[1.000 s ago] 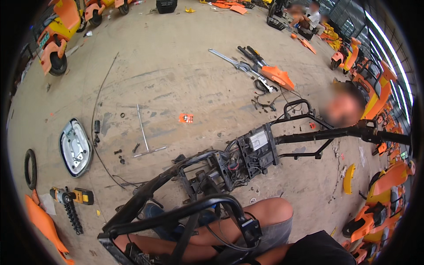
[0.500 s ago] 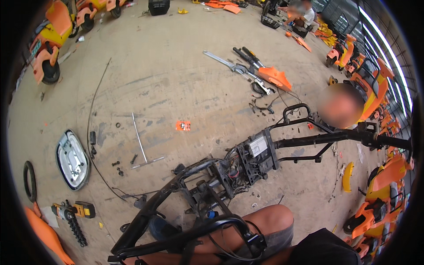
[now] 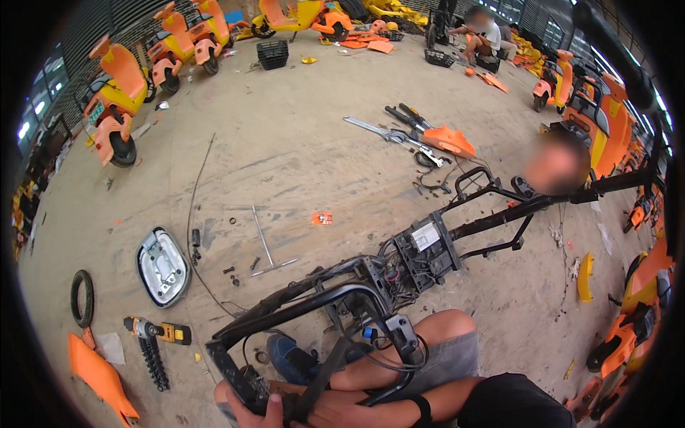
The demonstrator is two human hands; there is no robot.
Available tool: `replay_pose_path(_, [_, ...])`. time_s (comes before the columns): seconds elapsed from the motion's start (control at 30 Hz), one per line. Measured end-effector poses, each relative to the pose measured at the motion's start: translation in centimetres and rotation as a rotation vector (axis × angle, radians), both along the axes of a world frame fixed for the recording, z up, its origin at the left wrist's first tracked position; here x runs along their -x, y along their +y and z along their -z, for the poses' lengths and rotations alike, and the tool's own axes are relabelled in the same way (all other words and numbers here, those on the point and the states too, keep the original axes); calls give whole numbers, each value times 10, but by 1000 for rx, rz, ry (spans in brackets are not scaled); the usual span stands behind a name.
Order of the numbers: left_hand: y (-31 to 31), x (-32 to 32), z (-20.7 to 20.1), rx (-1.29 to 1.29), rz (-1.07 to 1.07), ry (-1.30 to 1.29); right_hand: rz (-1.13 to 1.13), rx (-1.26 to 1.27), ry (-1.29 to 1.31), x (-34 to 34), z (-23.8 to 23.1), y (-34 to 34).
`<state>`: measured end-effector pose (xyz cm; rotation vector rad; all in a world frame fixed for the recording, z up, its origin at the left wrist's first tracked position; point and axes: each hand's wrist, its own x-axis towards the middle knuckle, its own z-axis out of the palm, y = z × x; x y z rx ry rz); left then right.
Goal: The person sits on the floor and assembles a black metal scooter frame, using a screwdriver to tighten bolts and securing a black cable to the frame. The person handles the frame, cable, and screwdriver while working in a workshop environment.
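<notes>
A stripped black scooter frame (image 3: pixel 474 226) lies slantwise across the floor, with a battery-sized black box (image 3: pixel 426 239) and loose wiring in its middle. Its near end is a black tubular loop (image 3: pixel 307 305) over my bent leg. At the lower edge, my left hand (image 3: pixel 246 412) closes round the dark parts at the loop's near corner, thumb raised. Close beside it, my right hand (image 3: pixel 335 411) is closed at the same spot, below a black strap-like piece (image 3: pixel 322 383); its fingertips and whatever they grip are hidden.
To the left lie a cordless impact wrench (image 3: pixel 160 332), a shock absorber (image 3: pixel 153 364), a seat base (image 3: pixel 163 267) and a tyre (image 3: pixel 82 298). A T-handle wrench (image 3: pixel 263 239) and bolts (image 3: pixel 255 262) are nearer the frame. A front fork (image 3: pixel 391 133) lies farther off. Scooters (image 3: pixel 118 107) stand around.
My view has tilted, so the floor things appear farther right. The loop at the frame's near end sits differently over my leg, and both hands have come into sight at its corner.
</notes>
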<state>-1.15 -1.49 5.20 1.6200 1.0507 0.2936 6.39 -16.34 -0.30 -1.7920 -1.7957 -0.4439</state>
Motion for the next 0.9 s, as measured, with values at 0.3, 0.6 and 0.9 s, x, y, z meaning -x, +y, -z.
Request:
replay_pose_path(0.3, [11, 11, 39, -85, 92, -172, 22, 203, 145, 7, 6, -7])
replay_pose_path(0.6, [10, 6, 43, 11, 137, -348, 260, 131, 1395, -14, -50, 0])
replay_pose_path(0.9, [13, 8, 46, -52, 149, -321, 197, -188, 1529, -31, -76, 0])
